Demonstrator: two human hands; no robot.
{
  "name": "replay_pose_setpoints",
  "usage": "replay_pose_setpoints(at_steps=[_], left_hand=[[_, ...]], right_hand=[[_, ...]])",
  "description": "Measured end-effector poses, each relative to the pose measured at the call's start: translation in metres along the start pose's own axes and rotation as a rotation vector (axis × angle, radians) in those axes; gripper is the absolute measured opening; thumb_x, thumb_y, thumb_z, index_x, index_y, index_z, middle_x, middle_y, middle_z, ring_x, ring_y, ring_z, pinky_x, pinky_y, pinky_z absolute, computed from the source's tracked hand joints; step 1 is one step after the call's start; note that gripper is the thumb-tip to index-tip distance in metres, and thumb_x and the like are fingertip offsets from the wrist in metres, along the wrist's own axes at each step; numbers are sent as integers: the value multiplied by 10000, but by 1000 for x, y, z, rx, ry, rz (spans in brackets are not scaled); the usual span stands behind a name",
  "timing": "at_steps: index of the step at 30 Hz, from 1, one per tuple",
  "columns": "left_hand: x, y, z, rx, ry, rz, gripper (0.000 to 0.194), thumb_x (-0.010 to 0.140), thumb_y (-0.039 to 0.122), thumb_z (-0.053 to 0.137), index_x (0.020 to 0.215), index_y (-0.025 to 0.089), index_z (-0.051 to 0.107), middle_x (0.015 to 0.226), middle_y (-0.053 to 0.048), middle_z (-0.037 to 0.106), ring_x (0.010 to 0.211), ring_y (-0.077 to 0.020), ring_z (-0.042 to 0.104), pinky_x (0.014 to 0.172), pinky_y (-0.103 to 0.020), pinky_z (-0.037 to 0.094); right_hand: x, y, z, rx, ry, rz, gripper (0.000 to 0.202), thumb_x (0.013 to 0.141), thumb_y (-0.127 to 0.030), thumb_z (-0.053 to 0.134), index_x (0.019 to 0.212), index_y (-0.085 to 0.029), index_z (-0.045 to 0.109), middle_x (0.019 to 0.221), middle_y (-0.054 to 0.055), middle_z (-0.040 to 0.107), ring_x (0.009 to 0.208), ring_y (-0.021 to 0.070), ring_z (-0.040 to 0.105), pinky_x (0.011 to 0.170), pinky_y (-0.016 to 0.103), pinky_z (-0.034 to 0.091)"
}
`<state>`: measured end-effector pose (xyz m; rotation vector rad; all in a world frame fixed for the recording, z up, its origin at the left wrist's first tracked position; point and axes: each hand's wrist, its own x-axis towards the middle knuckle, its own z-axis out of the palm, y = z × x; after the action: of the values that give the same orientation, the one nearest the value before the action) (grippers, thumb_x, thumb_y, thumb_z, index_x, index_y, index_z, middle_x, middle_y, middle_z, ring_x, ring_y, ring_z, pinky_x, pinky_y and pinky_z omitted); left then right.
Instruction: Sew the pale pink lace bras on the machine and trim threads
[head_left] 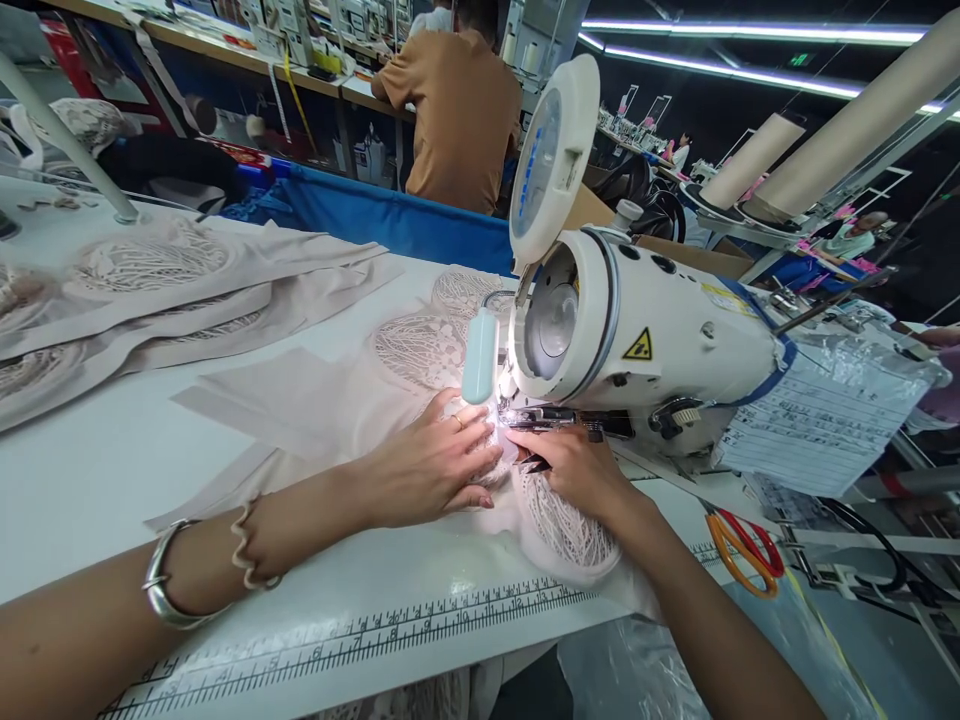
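Observation:
My left hand (pixel 442 460) lies flat on pale pink lace fabric (pixel 420 350), fingers spread, just left of the needle area. My right hand (pixel 581 465) is at the other side of the needle. Its index finger reaches toward the presser foot, and the other fingers curl around what look like thread snips (pixel 535 463), whose dark blade tips poke out. The white sewing machine (pixel 675 310) stands over the fabric, and a small lamp (pixel 480 355) lights the stitching spot. A lace cup (pixel 570 525) hangs toward the table's front edge below my right hand.
More lace pieces (pixel 150 270) lie in a pile at the left. A printed ruler (pixel 390 630) runs along the front edge. Orange-handled scissors (pixel 739 560) and a written sheet (pixel 817 410) are at the right. A person in a brown shirt (pixel 465 120) sits beyond the blue cloth (pixel 405 225).

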<state>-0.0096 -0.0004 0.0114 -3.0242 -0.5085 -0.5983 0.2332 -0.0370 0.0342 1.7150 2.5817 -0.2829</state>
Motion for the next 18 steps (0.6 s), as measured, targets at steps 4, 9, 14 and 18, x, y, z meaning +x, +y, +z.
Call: replay_pose_setpoints(at_steps=[4,9,14,18], left_hand=[[0,-1,0,-30,-37,9,622,1054,571,238,1196,108,628,1235,-177,662,1194,-342,557,1035,-532,286],[1,-2,0,-35,-45,3,569,1050,567,274,1231,153,619,1122,-150,690,1073,-318,604,991,-528,323],[3,4,2,30,-15,-23,520,1055,525,312,1197,139,630,1119,-161,675,1083,-340,591,984,-548,321],[1,6,2,37,-10,-30,485,1060,499,322,1201,140,615,1128,-150,678,1097,-327,589,1005,-534,316]], right_hand=[[-1,2,-2,-64,28,-20,549,906,-61,470,1341,-348,644,1178,18,758,1079,248,666,864,364,478],[-13,7,3,-194,161,-19,379,953,-201,546,1299,-307,658,1025,31,785,854,230,693,692,306,421],[-34,6,12,-190,251,7,231,887,-354,676,1048,-188,672,695,21,725,599,197,616,550,275,309],[-44,4,21,-204,397,-171,528,786,6,470,1233,-200,662,635,-23,657,558,151,551,570,277,301]])
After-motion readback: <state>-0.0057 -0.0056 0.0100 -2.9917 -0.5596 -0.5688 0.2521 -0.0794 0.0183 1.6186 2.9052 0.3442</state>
